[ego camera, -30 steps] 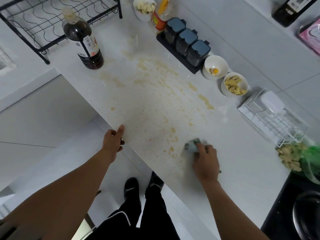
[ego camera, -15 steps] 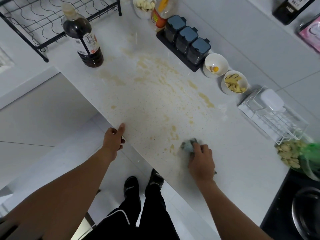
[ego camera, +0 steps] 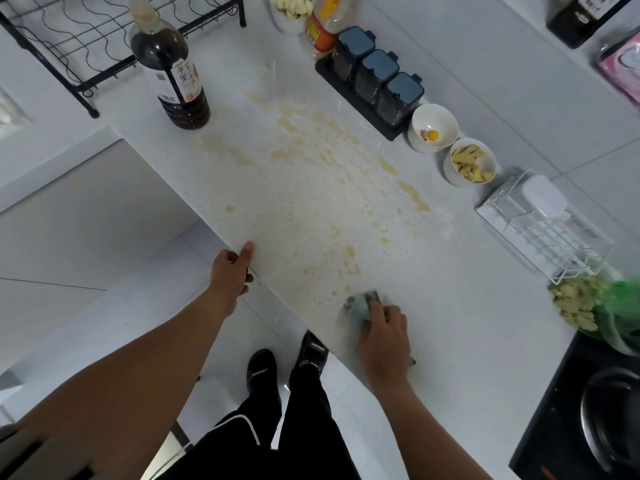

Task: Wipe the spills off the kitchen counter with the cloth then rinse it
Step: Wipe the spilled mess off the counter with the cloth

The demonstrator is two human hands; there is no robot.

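Observation:
A white speckled counter (ego camera: pixel 450 299) carries yellowish-brown spills (ego camera: pixel 322 147) spread from its far middle down toward the front edge. A bunched grey-green cloth (ego camera: pixel 360 303) lies on the counter near the front edge, at the lower end of the spills. My right hand (ego camera: pixel 384 344) presses down on the cloth, fingers curled over it; most of the cloth is hidden under the hand. My left hand (ego camera: pixel 232 271) holds the counter's front edge, thumb on top, fingers under the lip.
A dark sauce bottle (ego camera: pixel 169 67) stands at the far left beside a black wire rack (ego camera: pixel 86 39). Three dark spice jars (ego camera: pixel 377 77), two white bowls (ego camera: pixel 433 128), a white wire holder (ego camera: pixel 543 223) and a green bag (ego camera: pixel 609 313) line the back. A black stove (ego camera: pixel 588 410) is at right.
My right hand has slid the cloth to the left along the front of the counter, over the nearest spill spots. My left hand has stayed on the edge.

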